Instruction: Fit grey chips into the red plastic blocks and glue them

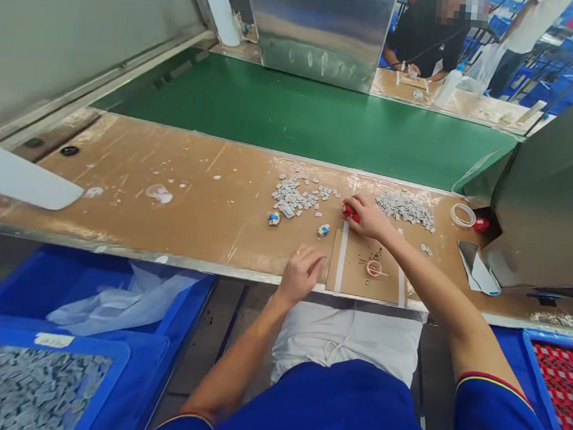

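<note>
Brown-topped workbench with cardboard board beside 2 heaps of small grey pieces; right hand grips red object, left hand half-open, empty; a loose grip could drop the object, scattering the heaps.

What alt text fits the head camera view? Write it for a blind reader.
A person's right hand closes on a small red object on a brown workbench, between two heaps of grey pieces, while the left hand hovers beside a flat brown cardboard sheet. A green conveyor belt runs behind.
</note>
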Demonstrator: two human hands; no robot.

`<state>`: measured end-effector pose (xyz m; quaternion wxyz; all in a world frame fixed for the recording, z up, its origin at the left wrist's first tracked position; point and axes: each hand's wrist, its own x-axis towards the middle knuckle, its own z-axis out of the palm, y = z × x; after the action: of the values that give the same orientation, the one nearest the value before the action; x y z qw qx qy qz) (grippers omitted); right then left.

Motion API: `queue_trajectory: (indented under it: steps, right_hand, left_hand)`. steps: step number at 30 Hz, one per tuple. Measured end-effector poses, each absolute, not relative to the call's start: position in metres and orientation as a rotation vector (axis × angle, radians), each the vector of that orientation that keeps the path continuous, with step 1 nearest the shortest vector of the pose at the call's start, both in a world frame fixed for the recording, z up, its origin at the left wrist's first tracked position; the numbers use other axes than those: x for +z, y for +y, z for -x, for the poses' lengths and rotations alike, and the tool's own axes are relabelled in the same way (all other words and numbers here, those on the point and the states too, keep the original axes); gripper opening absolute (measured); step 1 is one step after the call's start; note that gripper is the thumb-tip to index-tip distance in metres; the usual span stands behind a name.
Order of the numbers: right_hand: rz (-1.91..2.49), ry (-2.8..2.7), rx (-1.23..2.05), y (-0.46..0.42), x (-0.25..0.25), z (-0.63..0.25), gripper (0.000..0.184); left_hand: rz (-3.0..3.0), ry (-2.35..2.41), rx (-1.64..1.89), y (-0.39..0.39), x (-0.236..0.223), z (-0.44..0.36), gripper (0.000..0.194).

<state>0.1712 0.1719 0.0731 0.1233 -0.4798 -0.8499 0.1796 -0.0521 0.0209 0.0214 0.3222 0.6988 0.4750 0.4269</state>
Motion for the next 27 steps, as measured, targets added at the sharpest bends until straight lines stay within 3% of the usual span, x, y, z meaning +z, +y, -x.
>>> queue_trajectory:
  steps: [4, 10, 13, 17, 20, 24, 27]
  right_hand:
    - [1.379, -2.591, 0.472, 0.173, 0.065, -0.163, 0.052]
    - [1.317, -2.488, 0.473, 0.147, 0.081, -0.199, 0.068]
    - [1.368, -2.298, 0.496, 0.114, 0.085, -0.237, 0.058]
    - [1.408, -1.830, 0.639, 0.065, 0.062, -0.284, 0.038]
    - [1.431, -1.615, 0.698, 0.035, 0.033, -0.306, 0.035]
    - [1.474, -1.394, 0.749, 0.007, 0.001, -0.322, 0.039]
    - [1.486, -1.320, 0.710, -0.003, -0.009, -0.325, 0.040]
  left_hand:
    - [-2.254, 1.493, 0.875, 0.074, 0.016, 0.048, 0.028]
    - [-2.283, 1.698, 0.679, 0.095, 0.017, 0.057, 0.024]
    - [-2.273, 1.776, 0.681, 0.100, 0.026, 0.061, 0.024]
    - [-2.254, 1.697, 0.629, 0.123, 0.041, 0.033, 0.045]
    - [-2.199, 1.727, 0.549, 0.139, 0.044, 0.010, 0.037]
    - [-2.060, 1.668, 0.753, 0.140, 0.039, 0.008, 0.024]
    - [-1.645, 1.372, 1.160, 0.124, 0.035, 0.014, 0.035]
